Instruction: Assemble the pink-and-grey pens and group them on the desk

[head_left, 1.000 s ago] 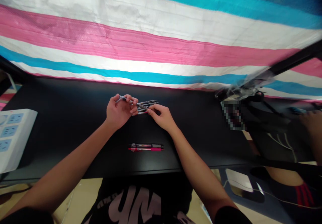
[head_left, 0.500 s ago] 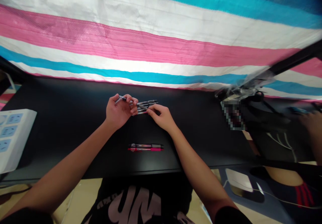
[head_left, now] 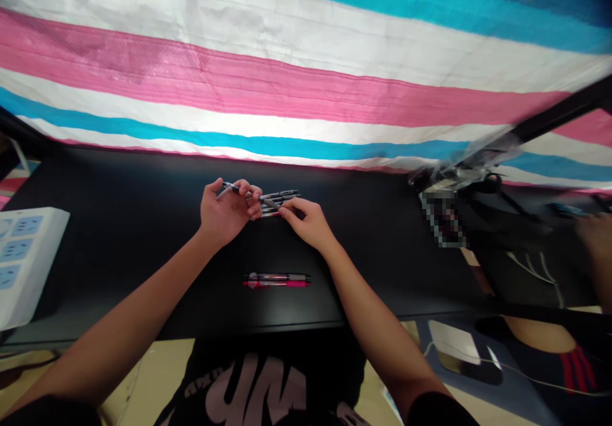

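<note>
A slim pen [head_left: 230,187] with dark and clear parts runs slantwise between my two hands above the black desk. My left hand [head_left: 228,212] is turned palm up, fingers curled over the pen's middle and thumb standing apart. With thumb and fingertips, my right hand [head_left: 306,220] pinches the pen's right end. Just behind the hands lies a bunch of several pens [head_left: 282,194], partly hidden by my fingers. Closer to me, a black pen [head_left: 294,277] and a red pen [head_left: 297,284] lie side by side.
The black desk [head_left: 157,241] reaches back to a striped sheet [head_left: 287,104]. At the left stands a white power strip [head_left: 45,260]. To the right are a blurred-out object [head_left: 444,219], clear plastic wrap [head_left: 459,168] and another person's hand [head_left: 595,231].
My left thumb has shifted slightly up and left, away from the pen. A pale strip beside that thumb no longer shows. My right hand stays in place.
</note>
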{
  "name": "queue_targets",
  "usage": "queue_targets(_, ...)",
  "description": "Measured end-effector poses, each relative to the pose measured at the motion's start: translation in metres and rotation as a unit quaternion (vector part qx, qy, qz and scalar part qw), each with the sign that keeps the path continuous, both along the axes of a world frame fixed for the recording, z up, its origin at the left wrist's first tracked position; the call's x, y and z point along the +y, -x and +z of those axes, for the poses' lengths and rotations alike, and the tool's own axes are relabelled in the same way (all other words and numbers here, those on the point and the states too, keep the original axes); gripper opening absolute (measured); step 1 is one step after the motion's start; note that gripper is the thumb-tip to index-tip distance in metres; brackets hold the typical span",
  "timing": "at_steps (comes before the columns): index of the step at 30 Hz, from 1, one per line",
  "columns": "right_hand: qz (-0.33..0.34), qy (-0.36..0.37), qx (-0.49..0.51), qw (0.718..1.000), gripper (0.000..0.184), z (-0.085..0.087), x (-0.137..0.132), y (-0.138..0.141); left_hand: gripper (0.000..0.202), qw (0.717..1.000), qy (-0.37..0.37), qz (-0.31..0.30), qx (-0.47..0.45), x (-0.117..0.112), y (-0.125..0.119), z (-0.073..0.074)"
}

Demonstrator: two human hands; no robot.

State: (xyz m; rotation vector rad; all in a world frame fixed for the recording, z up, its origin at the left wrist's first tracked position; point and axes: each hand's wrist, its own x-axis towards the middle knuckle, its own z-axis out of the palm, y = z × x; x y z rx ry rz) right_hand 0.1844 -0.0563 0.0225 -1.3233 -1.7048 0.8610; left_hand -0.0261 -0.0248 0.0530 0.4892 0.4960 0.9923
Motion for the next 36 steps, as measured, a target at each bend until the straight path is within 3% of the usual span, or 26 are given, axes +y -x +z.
queue_targets(15, 0.001, -0.008, -0.003, 1.000, 0.020, -0.0021, 0.0001, -0.0005, 0.046, 1.000, 0.026, 0.001, -0.017, 0.0005, 0.0001, 0.0009)
queue_targets(36, 0.008, -0.008, -0.001, 1.000, 0.018, 0.0010, -0.0006, 0.0000, 0.042, 0.999, -0.030, -0.007, 0.010, 0.0004, 0.0007, -0.0012)
